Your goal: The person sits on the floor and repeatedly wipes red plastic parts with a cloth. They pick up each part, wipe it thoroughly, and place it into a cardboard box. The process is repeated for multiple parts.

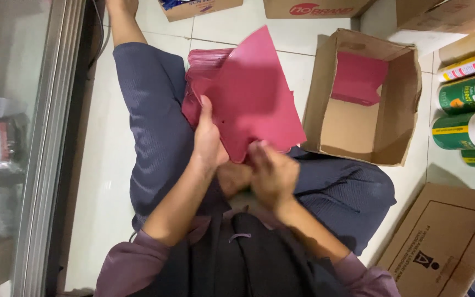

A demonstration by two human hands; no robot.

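I sit on a white tiled floor with my legs in dark blue trousers. Both hands hold one flat crimson plastic bag [254, 93] lifted over my lap. My left hand [207, 137] grips its left edge, thumb on top. My right hand [270, 173] pinches its lower corner. Behind the raised bag, a stack of the same crimson bags [204, 63] rests on my left leg. An open cardboard box [397, 132] stands to the right, with crimson bags [358, 77] lying in its far end.
Green and white spray cans [468, 113] lie at the right edge. A closed cardboard carton [446, 242] sits at the lower right, and more cartons [314, 6] line the top. A glass door with a metal frame [50, 148] runs down the left.
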